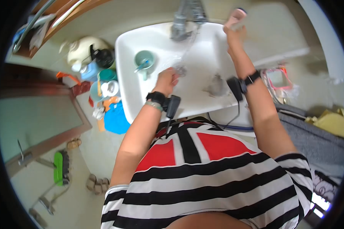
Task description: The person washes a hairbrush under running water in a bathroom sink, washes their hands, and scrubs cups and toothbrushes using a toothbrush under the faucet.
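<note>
My left hand (167, 81) is inside the white sink (120, 84), its fingers curled beside a small, clear greyish thing (181, 71) under the stream of water. Blur hides whether the fingers hold it. Up at the sink's far right corner, my right hand (236, 36) is closed around a pale pink object (237, 16) with a dark end; its kind is unclear. A green mug (145, 57) with a blue-and-white toothbrush (142, 65) in it stands at the left of the basin. A grey, blurred thing (218, 86) lies on the right side of the basin.
The metal faucet (180, 21) is at the back of the sink. Bottles, among them a blue one (89, 71), and a blue bag (116, 119) crowd the left side. A pink-framed item (279, 79) lies to the right. A green brush (59, 168) and sandals (97, 184) are on the floor.
</note>
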`<state>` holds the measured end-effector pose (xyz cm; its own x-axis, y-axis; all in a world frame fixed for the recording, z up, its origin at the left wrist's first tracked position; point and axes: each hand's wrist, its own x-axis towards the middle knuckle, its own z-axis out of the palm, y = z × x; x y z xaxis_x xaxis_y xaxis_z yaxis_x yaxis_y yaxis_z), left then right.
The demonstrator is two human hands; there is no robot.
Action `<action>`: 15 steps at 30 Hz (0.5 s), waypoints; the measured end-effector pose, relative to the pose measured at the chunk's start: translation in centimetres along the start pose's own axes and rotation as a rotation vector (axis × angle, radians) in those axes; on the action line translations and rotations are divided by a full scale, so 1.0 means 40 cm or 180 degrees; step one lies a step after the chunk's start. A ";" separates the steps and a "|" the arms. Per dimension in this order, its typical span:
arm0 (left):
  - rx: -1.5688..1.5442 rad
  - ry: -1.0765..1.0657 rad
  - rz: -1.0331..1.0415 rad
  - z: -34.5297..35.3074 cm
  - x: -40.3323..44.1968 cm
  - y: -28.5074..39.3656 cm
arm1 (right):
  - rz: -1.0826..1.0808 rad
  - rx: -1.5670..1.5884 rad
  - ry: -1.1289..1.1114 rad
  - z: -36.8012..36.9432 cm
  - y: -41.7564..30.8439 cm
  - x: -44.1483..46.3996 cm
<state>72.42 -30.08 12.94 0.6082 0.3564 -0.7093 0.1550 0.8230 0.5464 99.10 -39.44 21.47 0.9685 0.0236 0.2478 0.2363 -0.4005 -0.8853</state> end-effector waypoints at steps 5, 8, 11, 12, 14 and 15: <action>-0.0066 -0.0069 0.0014 -0.020 -0.019 -0.006 | 0.1383 0.1325 -0.2296 -0.045 -0.109 -0.288; 0.2095 -0.0757 0.1539 -0.092 0.059 -0.069 | 0.2579 0.2366 -0.2866 0.029 -0.081 -0.348; 0.0609 -0.0409 0.0927 -0.102 0.099 -0.100 | 0.3016 0.2638 -0.2806 0.089 -0.087 -0.401; 0.0658 -0.0483 0.1025 -0.114 0.117 -0.115 | 0.3216 0.2697 -0.2581 0.102 -0.087 -0.413; 0.0715 -0.0632 0.1154 -0.103 0.095 -0.093 | 0.3520 0.3190 -0.2968 0.146 -0.005 -0.424; 0.0102 -0.0546 0.0644 -0.079 0.027 -0.058 | 0.3788 0.3673 -0.3324 0.149 0.022 -0.395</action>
<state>70.26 -30.21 9.51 0.7519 0.4299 -0.4999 0.0398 0.7272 0.6852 84.48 -34.69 14.42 0.2045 0.8541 -0.4781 -0.9529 0.0618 -0.2971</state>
